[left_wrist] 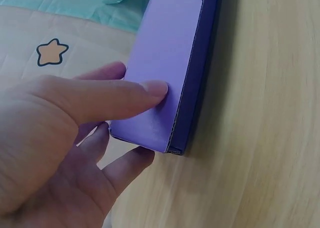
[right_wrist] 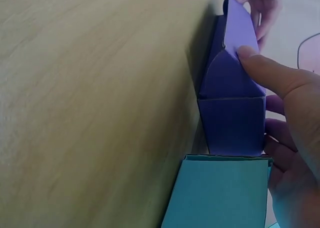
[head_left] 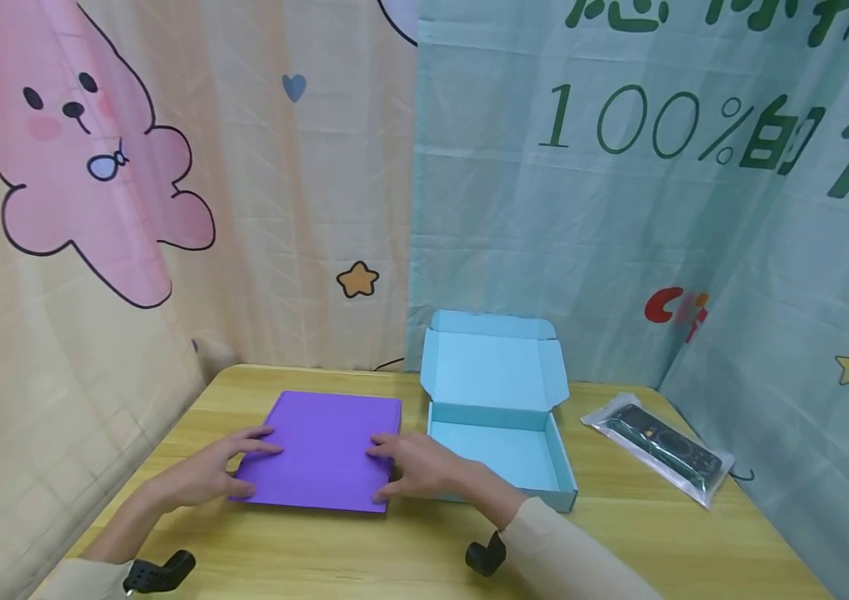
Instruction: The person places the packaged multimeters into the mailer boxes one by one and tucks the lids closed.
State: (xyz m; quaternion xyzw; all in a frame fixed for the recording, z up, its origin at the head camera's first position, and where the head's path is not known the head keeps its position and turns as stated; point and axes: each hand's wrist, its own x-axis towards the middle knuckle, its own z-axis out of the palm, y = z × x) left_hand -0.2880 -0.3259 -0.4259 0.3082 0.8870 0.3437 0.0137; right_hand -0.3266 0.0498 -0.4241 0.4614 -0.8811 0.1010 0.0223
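A purple cardboard box (head_left: 319,450) lies on the table, its lid a flat panel in the head view. My left hand (head_left: 207,471) grips the lid's left side near the front corner, thumb (left_wrist: 155,88) flat on the purple surface and other fingers around the edge. On the right side, my right hand (head_left: 420,467) holds the lid by its front corner, thumb (right_wrist: 247,53) on its edge and fingers beside the box wall. From the right wrist, the lid (right_wrist: 239,30) stands tilted above the box wall (right_wrist: 232,125), a folded flap showing between them.
A light blue cardboard box (head_left: 495,446) stands right beside the purple one, its lid raised at the back. Farther right lies a dark object in a clear plastic bag (head_left: 660,446). Printed curtains (head_left: 514,233) hang behind the wooden table (head_left: 364,558).
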